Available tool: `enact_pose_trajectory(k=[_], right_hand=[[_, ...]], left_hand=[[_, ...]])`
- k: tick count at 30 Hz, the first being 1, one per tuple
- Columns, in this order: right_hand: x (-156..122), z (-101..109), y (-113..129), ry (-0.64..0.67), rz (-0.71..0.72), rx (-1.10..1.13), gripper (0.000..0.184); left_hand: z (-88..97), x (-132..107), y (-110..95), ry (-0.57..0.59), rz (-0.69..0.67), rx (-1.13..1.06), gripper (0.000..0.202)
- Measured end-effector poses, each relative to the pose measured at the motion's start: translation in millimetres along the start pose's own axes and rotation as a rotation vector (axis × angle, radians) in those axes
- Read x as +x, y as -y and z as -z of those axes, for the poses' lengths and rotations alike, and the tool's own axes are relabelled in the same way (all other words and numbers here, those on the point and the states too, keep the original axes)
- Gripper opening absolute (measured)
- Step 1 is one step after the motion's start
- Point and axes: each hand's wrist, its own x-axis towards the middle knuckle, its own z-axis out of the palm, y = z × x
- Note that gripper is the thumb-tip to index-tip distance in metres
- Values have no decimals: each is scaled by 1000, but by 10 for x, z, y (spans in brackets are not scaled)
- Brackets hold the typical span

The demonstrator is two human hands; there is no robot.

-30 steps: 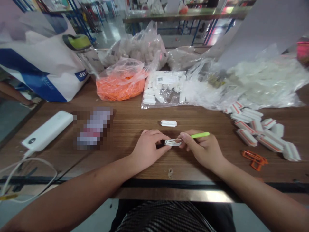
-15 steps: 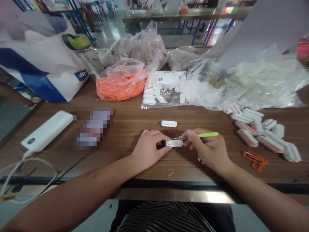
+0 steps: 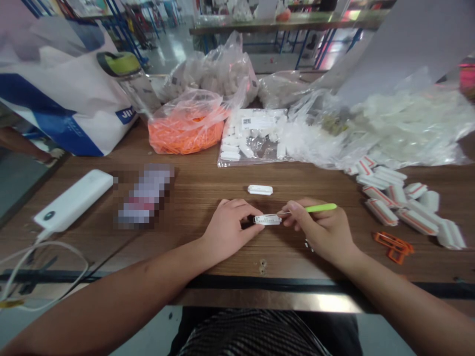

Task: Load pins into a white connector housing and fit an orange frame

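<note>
Between the thumb and fingers of my left hand is a small white plastic connector housing with a row of tiny holes, held by its left end. My right hand grips a thin metal pick with a yellow-green handle like a pen. The pick's tip reaches the upper face of the housing; whether it enters a hole is too small to tell. Just beyond my hands a second white housing lies on the table. Small white bits show beside my right hand, partly hidden by it.
At right lie several white housings with orange strips and orange frames. Bags of orange parts and white parts line the back. To the left are a white power bank with cable, a blurred-out object and a bottle.
The pick has shifted slightly in my right hand, and more of its metal shaft shows above the housing. My left hand and the housing stay in place.
</note>
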Motion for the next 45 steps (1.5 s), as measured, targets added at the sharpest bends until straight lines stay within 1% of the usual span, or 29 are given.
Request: enact_pose_trajectory(k=[9,12,15,19,21,22,24,28,30,34,39,45], right_hand=[[20,-5,3,10,9,-14,27],[21,5,9,42,52,-52,28],[2,19,48,68,180,-139,25],[-32,33,121,127,470,-258,15],[-39,36,133,140,544,-273,15],[-39,38,131,136,550,-271,15],[-35,43,116,102,493,-245,15],[-22,51,77,24,206,-111,22],[-14,45,60,29,130,-67,26],[4,16,29,51,92,-40,29],[16,-1,3,49,0,6,29],[21,13,17,48,7,-15,29]], left_hand=[[-17,8,10,-13,-17,-1,12],[-20,5,8,-27,-14,-1,11],[-14,-4,-2,-27,-9,-9,10],[-8,-6,-13,-17,-3,-14,8],[-9,-1,-12,-16,-4,-13,9],[-10,2,-10,-18,-3,-11,9],[-11,5,-3,-18,-8,-14,8],[-16,0,14,-26,-17,-14,10],[-18,-3,18,-29,-20,-10,11],[-17,-7,11,-29,-21,-2,11],[-13,-8,1,-19,-21,11,10],[-3,5,-2,-10,-15,13,10]])
